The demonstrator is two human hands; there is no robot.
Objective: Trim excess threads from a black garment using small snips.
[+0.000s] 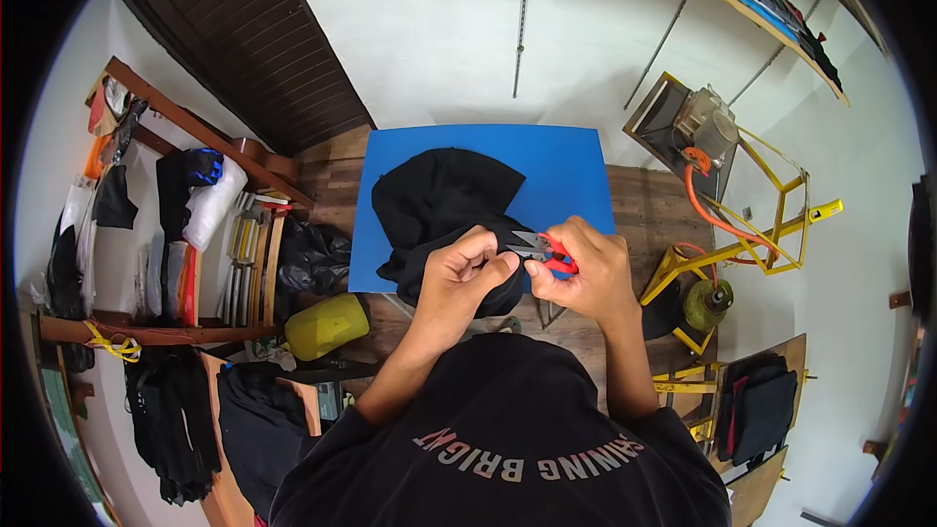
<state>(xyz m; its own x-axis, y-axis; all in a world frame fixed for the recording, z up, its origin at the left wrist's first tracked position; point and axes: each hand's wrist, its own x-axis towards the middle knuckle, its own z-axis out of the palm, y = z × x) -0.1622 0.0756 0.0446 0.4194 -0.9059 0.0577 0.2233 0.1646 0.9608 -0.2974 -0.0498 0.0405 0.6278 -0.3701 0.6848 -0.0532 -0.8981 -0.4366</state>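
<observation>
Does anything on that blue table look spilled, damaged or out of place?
Nothing stands out: no spill or damage shows. The black cloth lies bunched on the blue table, pinched in the left hand, and the right hand holds red-handled snips.

This looks like a small textile workshop, with snips (535,246), a blue worktable (566,176) and stacked dark fabric (764,410).

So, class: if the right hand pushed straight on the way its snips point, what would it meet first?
Probably the black cloth pinched by the left hand, just beyond the tips of the red-handled snips; the left thumb lies close too, and depth is unclear.
</observation>
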